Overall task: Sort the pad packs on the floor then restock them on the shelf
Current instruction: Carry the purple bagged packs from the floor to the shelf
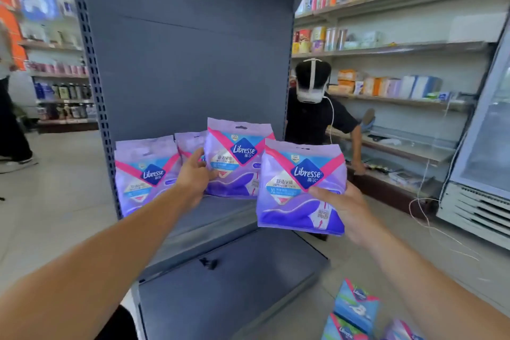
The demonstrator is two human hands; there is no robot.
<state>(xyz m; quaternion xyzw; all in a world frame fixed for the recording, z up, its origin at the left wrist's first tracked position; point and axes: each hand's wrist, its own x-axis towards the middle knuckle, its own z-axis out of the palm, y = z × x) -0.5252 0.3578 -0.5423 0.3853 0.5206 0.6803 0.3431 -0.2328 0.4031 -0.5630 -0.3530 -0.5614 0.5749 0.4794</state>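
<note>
Grey shelf [220,218] carries three purple packs [237,159], upright, labels outward, long axes vertical. Bare shelf room remains at 3 o'clock of them. A fourth purple pack [300,188], upright, is clamped by the right hand [345,210]. Left hand [194,174] grips the middle pack's edge. Blue packs [356,306] lie on the floor at 5 o'clock.

Grey shelf [220,218]: purple packs [145,174] upright. Floor [317,309]: blue packs [356,303].

The pack [302,188] I hold is purple with a pink V band and a navy diamond logo. The shelf [190,63] is dull grey-blue. Floor packs [356,305] look blue, perhaps with pink edges.
</note>
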